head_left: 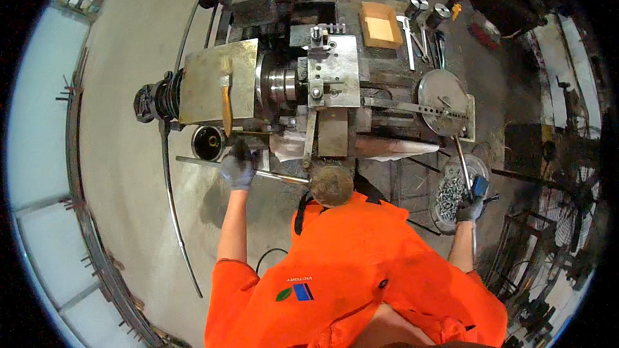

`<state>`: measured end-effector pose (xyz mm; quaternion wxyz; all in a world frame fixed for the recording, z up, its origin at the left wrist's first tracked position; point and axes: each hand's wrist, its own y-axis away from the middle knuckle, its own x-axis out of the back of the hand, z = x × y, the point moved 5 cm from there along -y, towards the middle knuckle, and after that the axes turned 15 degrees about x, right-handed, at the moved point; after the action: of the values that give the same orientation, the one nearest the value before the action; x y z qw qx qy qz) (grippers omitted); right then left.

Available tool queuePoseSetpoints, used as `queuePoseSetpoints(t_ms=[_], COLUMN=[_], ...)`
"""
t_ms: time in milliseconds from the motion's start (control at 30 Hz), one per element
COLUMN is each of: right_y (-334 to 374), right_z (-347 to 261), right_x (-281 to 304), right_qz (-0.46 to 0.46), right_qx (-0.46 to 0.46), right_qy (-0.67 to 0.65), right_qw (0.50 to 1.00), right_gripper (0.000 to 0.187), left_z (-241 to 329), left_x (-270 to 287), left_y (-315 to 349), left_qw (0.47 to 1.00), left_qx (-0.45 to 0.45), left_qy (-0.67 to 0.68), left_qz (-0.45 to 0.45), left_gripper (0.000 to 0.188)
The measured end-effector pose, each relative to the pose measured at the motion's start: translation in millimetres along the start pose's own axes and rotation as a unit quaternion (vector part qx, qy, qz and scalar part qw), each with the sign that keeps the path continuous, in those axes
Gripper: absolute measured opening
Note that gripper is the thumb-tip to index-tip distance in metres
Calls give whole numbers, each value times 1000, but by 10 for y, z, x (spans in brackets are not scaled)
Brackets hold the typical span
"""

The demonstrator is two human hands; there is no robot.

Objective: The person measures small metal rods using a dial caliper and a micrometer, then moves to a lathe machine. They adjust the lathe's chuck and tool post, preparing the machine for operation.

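Smooth, glossy metal rod (282, 176)

The single view comes from a wide fisheye camera on the person's head, the left one of a side-by-side pair. It faces steeply down, over the front of the orange top (354, 251), which fills the lower middle close to the lens. The machine (334, 71) lies farther off, across the upper middle. Bare floor (135, 58) shows to the left; straight edges bow toward the round, dark rim.
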<state>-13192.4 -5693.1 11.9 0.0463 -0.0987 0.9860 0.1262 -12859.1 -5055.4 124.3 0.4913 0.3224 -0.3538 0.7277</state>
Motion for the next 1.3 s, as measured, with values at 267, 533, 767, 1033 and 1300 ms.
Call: queuePoseSetpoints(t_ms=[267,533,767,1033,1300], right_y=[-1707,76,1867,1947,1837], right_z=[-567,-1676,-1744,-1600,-1630], right_x=[-24,-1633,-2879,-3710,-4130], right_qz=[-136,-201,-500,-570,-613], right_qx=[195,485,577,506,517], right_qy=[325,399,487,625,585], right_qw=[915,752,425,169,120], right_gripper=[38,39,27,46,50], left_z=[-383,-334,-201,-566,-341], left_x=[-518,-388,-402,-630,-480], left_y=[23,31,-53,-37,-65], left_qw=[990,998,993,996,998], left_qx=[40,-12,-16,-35,-18], left_qy=[-122,-55,-32,67,14], left_qz=[-59,-34,-112,-47,-59], left_gripper=[24,16,19,19,18])
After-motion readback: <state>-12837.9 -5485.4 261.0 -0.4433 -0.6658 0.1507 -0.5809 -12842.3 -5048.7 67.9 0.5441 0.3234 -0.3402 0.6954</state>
